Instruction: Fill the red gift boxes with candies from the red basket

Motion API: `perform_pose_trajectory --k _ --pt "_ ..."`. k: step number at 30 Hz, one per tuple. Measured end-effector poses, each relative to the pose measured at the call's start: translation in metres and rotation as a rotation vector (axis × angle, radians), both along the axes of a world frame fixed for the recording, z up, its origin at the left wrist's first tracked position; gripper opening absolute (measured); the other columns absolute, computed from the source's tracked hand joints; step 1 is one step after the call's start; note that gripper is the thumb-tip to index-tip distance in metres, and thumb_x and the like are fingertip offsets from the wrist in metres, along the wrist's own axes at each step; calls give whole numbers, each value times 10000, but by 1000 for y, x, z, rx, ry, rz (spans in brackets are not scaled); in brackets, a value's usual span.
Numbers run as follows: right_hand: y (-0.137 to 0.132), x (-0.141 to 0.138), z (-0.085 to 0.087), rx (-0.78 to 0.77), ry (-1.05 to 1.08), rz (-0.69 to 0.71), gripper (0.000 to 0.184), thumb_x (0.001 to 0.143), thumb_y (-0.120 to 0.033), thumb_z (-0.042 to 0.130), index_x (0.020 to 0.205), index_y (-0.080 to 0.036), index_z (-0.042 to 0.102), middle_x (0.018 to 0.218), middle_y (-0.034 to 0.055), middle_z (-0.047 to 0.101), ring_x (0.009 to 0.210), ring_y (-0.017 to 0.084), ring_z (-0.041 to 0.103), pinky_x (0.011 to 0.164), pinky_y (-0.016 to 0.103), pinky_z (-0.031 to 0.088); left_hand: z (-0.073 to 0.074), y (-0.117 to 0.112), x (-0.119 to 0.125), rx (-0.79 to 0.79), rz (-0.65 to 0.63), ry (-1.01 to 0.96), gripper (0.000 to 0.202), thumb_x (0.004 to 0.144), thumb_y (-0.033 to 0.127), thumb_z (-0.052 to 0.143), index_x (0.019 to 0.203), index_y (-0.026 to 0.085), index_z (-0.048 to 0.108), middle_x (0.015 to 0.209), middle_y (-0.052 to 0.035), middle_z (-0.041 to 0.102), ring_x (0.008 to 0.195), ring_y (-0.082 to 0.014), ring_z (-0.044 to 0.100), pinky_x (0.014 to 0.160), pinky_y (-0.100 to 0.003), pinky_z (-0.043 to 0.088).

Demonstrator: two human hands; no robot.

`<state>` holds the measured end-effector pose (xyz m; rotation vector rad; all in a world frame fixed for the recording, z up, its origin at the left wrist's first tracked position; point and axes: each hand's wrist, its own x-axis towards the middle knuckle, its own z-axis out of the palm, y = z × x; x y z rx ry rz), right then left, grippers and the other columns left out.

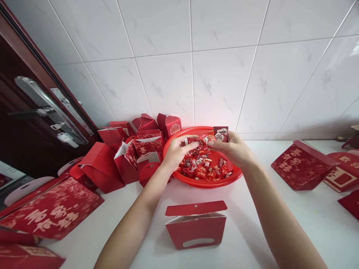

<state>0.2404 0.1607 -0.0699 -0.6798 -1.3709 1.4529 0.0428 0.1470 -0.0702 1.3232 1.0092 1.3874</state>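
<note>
Both hands are raised over a red plastic basket [207, 184], which holds many small wrapped candies [203, 170]. My left hand [179, 150] is closed, with a red-wrapped candy [202, 142] between thumb and fingers. In my right hand [237, 149], a brown-and-white wrapped candy [221, 133] sticks up from the fingers. The right thumb also presses on red wrappers beside the left fingertips. Nearer to me, between my forearms, stands a red gift box [198, 229] with its top flap slightly apart from the body and an oval cutout in front.
Several red gift boxes crowd the left side, some with gaping tops, including a large one [53, 211] with pale lettering. More boxes stand at right, among them a lettered one [303, 166]. A tiled wall [218, 86] rises behind the white tabletop [246, 231]; a dark door [33, 104] is at left.
</note>
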Motion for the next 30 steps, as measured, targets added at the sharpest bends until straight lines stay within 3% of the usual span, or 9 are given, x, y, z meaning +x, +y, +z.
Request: perform_pose_trajectory --k 7,10,13,18,23,30 --pt "-2 2 0 -10 -60 -35 405 669 -386 934 973 -199 744 901 65 789 807 254 761 832 443 627 -5 2 1 32 48 9 229 618 412 873 686 213 783 545 47 532 540 -95 423 555 -257 326" --pt "-4 1 3 -9 -48 -11 398 649 -368 943 946 -199 739 916 67 792 829 252 761 820 421 622 -6 3 1 47 84 -21 197 595 375 870 650 212 774 614 11 627 581 -120 475 558 -263 339" --pt "-5 0 5 2 -38 3 395 637 -354 948 929 -195 734 905 60 789 831 239 755 822 405 618 -5 3 2 21 108 -60 198 580 333 862 732 218 808 700 -7 694 622 -142 522 581 -277 366" --pt "-7 1 8 15 -48 -2 384 633 -349 945 912 -187 737 857 44 773 790 222 742 798 399 617 -4 2 3 -16 109 -115 207 606 294 832 806 244 831 685 -3 688 729 -192 614 685 -306 441" --pt "-9 1 11 48 -81 -56 383 617 -364 944 880 -178 737 820 40 764 786 225 734 775 385 605 -3 1 0 8 103 -40 294 620 335 863 893 231 831 653 18 658 608 -139 537 590 -278 380" --pt "-9 3 12 99 -114 -134 322 637 -360 932 830 -191 736 802 33 766 742 220 725 757 382 595 3 -2 -2 -44 -3 13 371 601 495 912 600 194 696 621 18 596 581 -123 491 570 -277 365"
